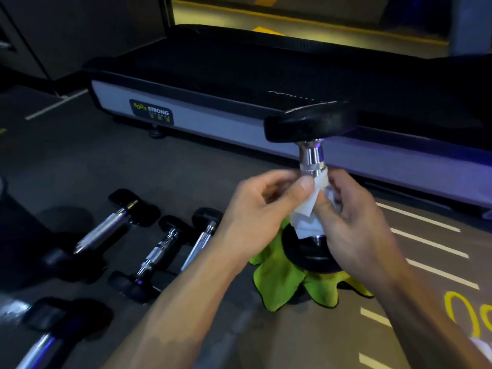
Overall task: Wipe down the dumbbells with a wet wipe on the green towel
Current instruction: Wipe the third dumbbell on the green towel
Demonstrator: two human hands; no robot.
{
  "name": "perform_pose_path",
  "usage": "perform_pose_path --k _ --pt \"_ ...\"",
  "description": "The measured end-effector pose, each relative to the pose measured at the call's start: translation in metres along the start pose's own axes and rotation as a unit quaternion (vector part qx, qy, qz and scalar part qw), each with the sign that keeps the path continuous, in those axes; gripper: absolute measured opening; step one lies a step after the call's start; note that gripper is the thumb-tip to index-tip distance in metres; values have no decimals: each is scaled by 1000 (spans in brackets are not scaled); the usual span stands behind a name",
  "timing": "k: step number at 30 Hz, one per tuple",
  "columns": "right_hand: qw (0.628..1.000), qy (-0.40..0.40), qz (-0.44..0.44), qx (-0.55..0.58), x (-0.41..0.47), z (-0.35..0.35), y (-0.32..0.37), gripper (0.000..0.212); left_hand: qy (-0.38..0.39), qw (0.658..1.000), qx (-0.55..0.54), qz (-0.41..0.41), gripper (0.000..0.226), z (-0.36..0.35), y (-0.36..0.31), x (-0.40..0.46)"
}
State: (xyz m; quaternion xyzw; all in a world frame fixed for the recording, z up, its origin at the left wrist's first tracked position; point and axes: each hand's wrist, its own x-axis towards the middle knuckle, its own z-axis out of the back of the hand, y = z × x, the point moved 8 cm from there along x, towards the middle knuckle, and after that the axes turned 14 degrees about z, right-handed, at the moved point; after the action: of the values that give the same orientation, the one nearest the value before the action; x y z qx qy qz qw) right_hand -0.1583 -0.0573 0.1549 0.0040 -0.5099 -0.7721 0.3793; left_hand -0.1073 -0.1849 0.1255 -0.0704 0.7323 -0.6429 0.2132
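A black dumbbell (306, 123) stands upright on its lower head on the crumpled green towel (282, 278). A white wet wipe (306, 209) is wrapped around its chrome handle. My left hand (261, 209) pinches the wipe from the left with thumb and fingers. From the right, my right hand (354, 222) closes around the wipe and handle. The handle's upper chrome part shows above my fingers; the lower part is hidden by the wipe.
Several other dumbbells (106, 230) lie on the dark floor to the left. A treadmill deck (202, 121) runs behind the towel. White floor stripes (426, 243) and yellow marking (463, 315) lie to the right.
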Motion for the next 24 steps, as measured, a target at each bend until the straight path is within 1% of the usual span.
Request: perform_pose_path --k 1,3,4,5,7,9,10,13,16,18,20,21,23,24 --pt "1000 4 2 -1 -5 -5 3 12 -2 1000 7 -8 30 4 0 -7" --pt "1000 12 18 -11 -17 -16 16 9 -21 1000 -3 -11 16 20 2 -22" --pt "999 15 26 -10 -24 -23 23 8 -26 1000 -3 -15 15 28 2 -31" --pt "999 23 28 2 -31 -33 30 12 -25 1000 5 -15 16 36 3 -42" --pt "997 40 -2 60 -50 -60 39 22 -25 999 30 -4 25 52 9 -64" --pt "990 44 -46 127 -72 -93 37 28 -45 998 40 29 24 72 23 -85" --pt "986 46 -68 142 -83 -111 37 30 -63 996 40 52 23 83 34 -93" --pt "976 89 -127 150 -118 -166 32 35 -130 980 9 150 20 117 77 -122" --pt "948 172 -203 175 -152 -221 20 28 -192 953 13 235 29 159 124 -148" --pt "920 200 -263 211 -171 -250 10 27 -209 938 -3 275 35 182 155 -162" --pt "894 217 -312 236 -185 -268 5 32 -220 930 -45 292 27 200 186 -174" --pt "885 220 -327 248 -189 -274 3 36 -226 924 -55 303 28 207 200 -180" --pt "866 208 -360 277 -192 -282 -1 41 -243 918 -46 311 33 224 228 -186" --pt "859 198 -364 302 -189 -284 0 39 -255 915 -22 312 30 234 240 -189"
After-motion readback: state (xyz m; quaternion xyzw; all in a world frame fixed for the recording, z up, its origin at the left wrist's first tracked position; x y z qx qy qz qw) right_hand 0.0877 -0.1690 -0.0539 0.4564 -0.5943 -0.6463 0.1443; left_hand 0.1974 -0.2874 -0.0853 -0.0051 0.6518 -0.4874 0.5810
